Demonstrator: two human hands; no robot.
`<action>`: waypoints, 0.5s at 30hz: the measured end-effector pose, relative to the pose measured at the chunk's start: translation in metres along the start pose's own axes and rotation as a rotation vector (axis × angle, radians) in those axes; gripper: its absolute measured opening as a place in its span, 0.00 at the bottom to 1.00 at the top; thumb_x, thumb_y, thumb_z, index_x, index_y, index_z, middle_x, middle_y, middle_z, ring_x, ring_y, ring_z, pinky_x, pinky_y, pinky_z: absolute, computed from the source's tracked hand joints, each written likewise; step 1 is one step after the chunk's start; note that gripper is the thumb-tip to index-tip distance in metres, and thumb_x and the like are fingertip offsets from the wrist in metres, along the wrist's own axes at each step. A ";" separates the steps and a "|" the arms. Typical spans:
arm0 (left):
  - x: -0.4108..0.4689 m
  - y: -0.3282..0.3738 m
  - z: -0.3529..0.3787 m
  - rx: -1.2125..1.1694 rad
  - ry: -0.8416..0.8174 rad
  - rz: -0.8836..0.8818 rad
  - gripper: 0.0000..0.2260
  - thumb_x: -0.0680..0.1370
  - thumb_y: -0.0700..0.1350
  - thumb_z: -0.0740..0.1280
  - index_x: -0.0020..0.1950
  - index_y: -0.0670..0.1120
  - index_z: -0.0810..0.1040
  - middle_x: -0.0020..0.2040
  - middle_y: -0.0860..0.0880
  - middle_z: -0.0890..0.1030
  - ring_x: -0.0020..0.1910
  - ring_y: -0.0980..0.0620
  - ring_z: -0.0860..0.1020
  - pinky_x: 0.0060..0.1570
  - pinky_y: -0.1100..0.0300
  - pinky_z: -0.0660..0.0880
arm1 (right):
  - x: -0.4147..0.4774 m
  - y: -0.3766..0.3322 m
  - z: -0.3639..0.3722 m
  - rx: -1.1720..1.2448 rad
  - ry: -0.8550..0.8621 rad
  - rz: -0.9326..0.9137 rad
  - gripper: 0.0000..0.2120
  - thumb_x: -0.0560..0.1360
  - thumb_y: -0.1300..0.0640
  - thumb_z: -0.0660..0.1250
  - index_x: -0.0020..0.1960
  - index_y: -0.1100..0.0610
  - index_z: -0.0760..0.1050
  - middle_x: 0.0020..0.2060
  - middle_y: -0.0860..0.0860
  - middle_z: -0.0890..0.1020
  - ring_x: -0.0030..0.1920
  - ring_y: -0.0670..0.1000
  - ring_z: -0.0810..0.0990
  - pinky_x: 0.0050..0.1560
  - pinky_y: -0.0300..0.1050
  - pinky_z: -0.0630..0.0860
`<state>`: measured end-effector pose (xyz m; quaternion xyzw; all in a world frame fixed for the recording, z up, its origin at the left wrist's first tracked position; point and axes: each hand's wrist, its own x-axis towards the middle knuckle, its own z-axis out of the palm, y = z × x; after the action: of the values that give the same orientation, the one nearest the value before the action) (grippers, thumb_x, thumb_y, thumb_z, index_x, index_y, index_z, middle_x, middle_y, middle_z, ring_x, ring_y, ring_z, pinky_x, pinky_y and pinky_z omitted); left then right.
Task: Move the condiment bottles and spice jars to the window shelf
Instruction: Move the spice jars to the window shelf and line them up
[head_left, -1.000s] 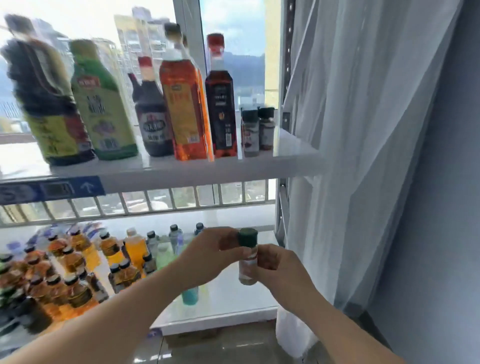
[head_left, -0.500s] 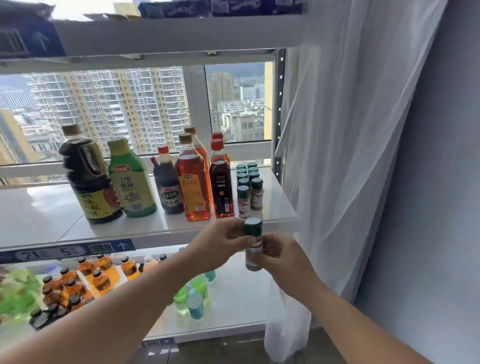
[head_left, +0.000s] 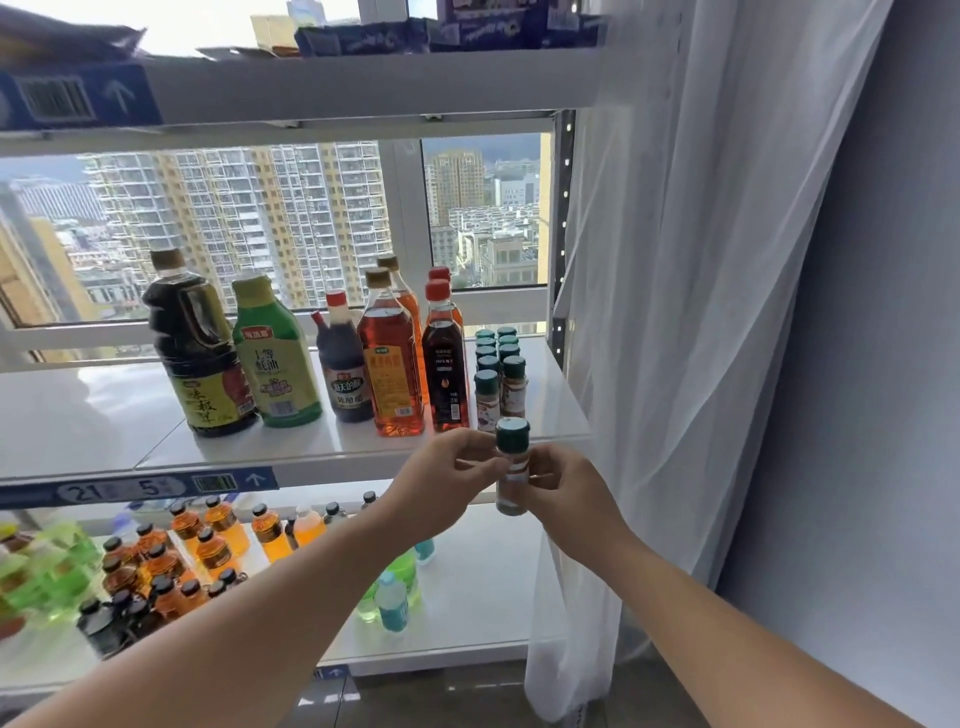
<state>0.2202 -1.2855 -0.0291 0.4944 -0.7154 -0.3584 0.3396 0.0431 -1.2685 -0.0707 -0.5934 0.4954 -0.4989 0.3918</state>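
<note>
Held item: spice jar, green cap, upright, gripped by both hands. Left hand: thumb and fingertips pinch it narrowly just under the cap. Right hand: fingers curled round the jar body from the right side. The jar is in the air, just in front of the window shelf edge, near its right end. On that shelf: green-capped jars in two rows, just right of the condiment bottles. White curtain at right. Small drink bottles on the level below.
</note>
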 end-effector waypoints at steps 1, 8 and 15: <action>0.004 -0.003 -0.003 0.013 -0.005 -0.015 0.12 0.80 0.50 0.71 0.62 0.51 0.82 0.52 0.58 0.86 0.48 0.64 0.83 0.39 0.71 0.74 | 0.006 0.000 0.001 -0.009 0.012 0.000 0.12 0.74 0.56 0.78 0.56 0.56 0.81 0.45 0.51 0.88 0.43 0.51 0.88 0.50 0.51 0.86; 0.043 -0.022 -0.023 0.045 -0.107 -0.043 0.13 0.79 0.53 0.72 0.63 0.52 0.81 0.53 0.58 0.86 0.49 0.62 0.83 0.43 0.66 0.78 | 0.054 -0.001 0.016 -0.024 0.089 0.066 0.16 0.72 0.55 0.80 0.57 0.55 0.79 0.47 0.48 0.87 0.44 0.46 0.87 0.41 0.35 0.79; 0.082 -0.050 -0.045 0.164 -0.142 -0.067 0.10 0.80 0.51 0.70 0.61 0.51 0.82 0.50 0.56 0.85 0.48 0.58 0.83 0.45 0.65 0.79 | 0.115 0.024 0.010 -0.100 0.249 0.159 0.14 0.73 0.59 0.77 0.56 0.54 0.77 0.47 0.49 0.86 0.46 0.50 0.85 0.42 0.41 0.76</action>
<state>0.2581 -1.3844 -0.0382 0.5174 -0.7477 -0.3439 0.2345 0.0492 -1.3860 -0.0718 -0.5046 0.6100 -0.5106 0.3355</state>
